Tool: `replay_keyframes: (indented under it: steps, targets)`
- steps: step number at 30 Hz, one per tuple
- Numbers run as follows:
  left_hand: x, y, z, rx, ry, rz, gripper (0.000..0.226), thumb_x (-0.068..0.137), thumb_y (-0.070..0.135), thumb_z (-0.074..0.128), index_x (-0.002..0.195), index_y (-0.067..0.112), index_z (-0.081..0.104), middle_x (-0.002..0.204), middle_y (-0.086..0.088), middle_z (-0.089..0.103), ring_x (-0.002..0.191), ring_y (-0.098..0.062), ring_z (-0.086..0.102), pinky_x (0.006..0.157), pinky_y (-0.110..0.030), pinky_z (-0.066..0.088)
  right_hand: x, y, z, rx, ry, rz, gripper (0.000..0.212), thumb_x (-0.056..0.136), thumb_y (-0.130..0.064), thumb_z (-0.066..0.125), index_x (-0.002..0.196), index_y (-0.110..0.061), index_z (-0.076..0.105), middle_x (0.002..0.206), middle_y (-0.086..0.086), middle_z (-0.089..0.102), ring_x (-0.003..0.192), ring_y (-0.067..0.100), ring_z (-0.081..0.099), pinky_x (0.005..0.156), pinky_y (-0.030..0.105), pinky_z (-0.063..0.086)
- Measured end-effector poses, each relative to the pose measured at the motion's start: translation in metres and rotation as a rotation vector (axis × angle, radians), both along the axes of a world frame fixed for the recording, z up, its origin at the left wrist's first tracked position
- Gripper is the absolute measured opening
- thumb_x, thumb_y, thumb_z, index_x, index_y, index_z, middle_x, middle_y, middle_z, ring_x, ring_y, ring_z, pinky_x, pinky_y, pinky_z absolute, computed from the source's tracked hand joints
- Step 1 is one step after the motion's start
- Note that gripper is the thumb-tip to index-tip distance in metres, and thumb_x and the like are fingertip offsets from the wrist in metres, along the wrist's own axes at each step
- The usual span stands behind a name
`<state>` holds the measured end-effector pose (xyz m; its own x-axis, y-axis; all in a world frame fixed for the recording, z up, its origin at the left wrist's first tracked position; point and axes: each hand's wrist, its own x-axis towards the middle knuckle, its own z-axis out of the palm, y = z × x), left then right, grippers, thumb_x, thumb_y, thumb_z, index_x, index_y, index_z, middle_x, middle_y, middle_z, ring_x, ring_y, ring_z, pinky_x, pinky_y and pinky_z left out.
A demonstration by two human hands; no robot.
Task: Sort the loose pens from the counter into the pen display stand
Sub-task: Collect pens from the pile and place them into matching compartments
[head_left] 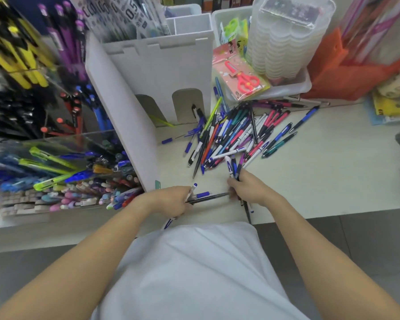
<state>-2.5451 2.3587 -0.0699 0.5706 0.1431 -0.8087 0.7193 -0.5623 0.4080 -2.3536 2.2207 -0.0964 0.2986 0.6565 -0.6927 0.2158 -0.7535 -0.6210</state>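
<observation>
A heap of loose pens [236,135] in blue, white, pink, teal and black lies on the pale counter [321,181]. At the left stands the tiered pen display stand [56,158], its compartments full of pens. My left hand [171,200] grips a small bunch of pens [203,196], blue and black, near the counter's front edge. Just to its right, my right hand [247,188] grips several pens [233,168] at the near end of the heap; their tips stick out toward me past the counter edge.
A white partition box [162,72] stands behind the stand. A white tray [296,85] at the back holds packaged scissors [240,77] and stacked clear containers [284,38]. Orange bags [346,75] and yellow packets [390,107] sit at the right.
</observation>
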Motion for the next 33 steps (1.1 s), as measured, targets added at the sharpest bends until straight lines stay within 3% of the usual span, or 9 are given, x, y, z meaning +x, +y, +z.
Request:
replay_keyframes:
  steps: [3,7,13,16,19,23,26,28,33]
  targets:
    - [0.006,0.006,0.020,-0.093,-0.082,0.221,0.018,0.101,0.021,0.049,0.089,0.008,0.053,0.074,-0.006,0.058,0.065,-0.021,0.055,0.067,-0.032,0.048,0.011,-0.011,0.005,0.030,0.224,-0.230,0.011,0.106,-0.017,0.045,0.095,-0.016,0.043,0.072,0.008,0.054,0.058,0.023,0.059,0.065,0.038,0.054]
    - [0.021,0.017,0.020,-0.021,-0.214,0.558,0.026,0.104,0.032,0.047,0.085,0.014,0.047,0.074,-0.007,0.049,0.063,-0.024,0.052,0.066,-0.046,0.056,0.022,-0.019,0.017,-0.085,0.213,-0.109,0.021,0.105,-0.023,0.051,0.089,-0.013,0.043,0.072,0.007,0.046,0.053,0.019,0.039,0.051,0.032,0.041]
    - [0.057,0.017,-0.015,0.400,-0.335,0.678,0.042,0.102,0.046,0.045,0.073,0.017,0.054,0.070,-0.004,0.056,0.063,-0.022,0.054,0.053,-0.031,0.041,0.041,-0.019,0.049,-0.399,-0.130,0.248,0.051,0.087,-0.060,0.068,0.087,-0.013,0.048,0.075,0.004,0.051,0.057,0.021,0.045,0.058,0.030,0.037]
    - [0.066,0.024,-0.035,0.514,-0.360,0.679,0.040,0.100,0.047,0.050,0.070,0.021,0.055,0.096,-0.017,0.062,0.090,-0.029,0.057,0.073,-0.040,0.049,0.057,-0.025,0.064,-0.498,-0.248,0.274,0.055,0.086,-0.063,0.068,0.081,-0.013,0.045,0.077,0.002,0.051,0.061,0.017,0.047,0.057,0.029,0.036]
    - [0.074,0.030,-0.037,0.604,-0.331,0.647,0.044,0.103,0.046,0.043,0.101,0.010,0.068,0.117,-0.018,0.055,0.115,-0.034,0.048,0.099,-0.049,0.044,0.074,-0.033,0.065,-0.540,-0.291,0.185,0.053,0.090,-0.060,0.066,0.080,-0.012,0.045,0.076,0.003,0.050,0.061,0.017,0.045,0.055,0.028,0.034]
    - [0.083,0.043,-0.037,0.774,-0.317,0.506,0.047,0.105,0.044,0.037,0.124,0.008,0.060,0.132,-0.019,0.049,0.126,-0.035,0.041,0.107,-0.047,0.033,0.084,-0.041,0.043,-0.289,-0.442,-0.149,0.047,0.092,-0.053,0.066,0.092,-0.009,0.050,0.079,0.007,0.054,0.063,0.018,0.048,0.052,0.032,0.032]
    - [0.091,0.050,-0.041,0.601,-0.355,0.473,0.034,0.104,0.034,0.044,0.126,0.011,0.055,0.126,-0.012,0.054,0.121,-0.032,0.049,0.103,-0.046,0.040,0.075,-0.032,0.019,-0.073,-0.476,-0.259,0.048,0.098,-0.052,0.058,0.122,-0.011,0.051,0.091,0.007,0.059,0.073,0.019,0.054,0.056,0.031,0.035]
    - [0.098,0.048,-0.043,0.531,-0.315,0.488,0.026,0.103,0.032,0.047,0.119,0.012,0.051,0.114,-0.009,0.057,0.109,-0.029,0.055,0.095,-0.044,0.044,0.064,-0.021,0.004,-0.006,-0.428,-0.293,0.062,0.100,-0.056,0.050,0.146,-0.015,0.040,0.112,0.010,0.059,0.094,0.027,0.058,0.071,0.033,0.041]
    - [0.106,0.030,-0.041,0.259,-0.249,0.757,0.041,0.104,0.036,0.045,0.126,0.004,0.031,0.095,-0.010,0.060,0.087,-0.032,0.063,0.069,-0.034,0.043,0.026,0.012,-0.018,0.095,-0.297,-0.506,0.074,0.098,-0.054,0.055,0.149,-0.006,0.030,0.133,0.015,0.053,0.112,0.029,0.058,0.096,0.040,0.049]
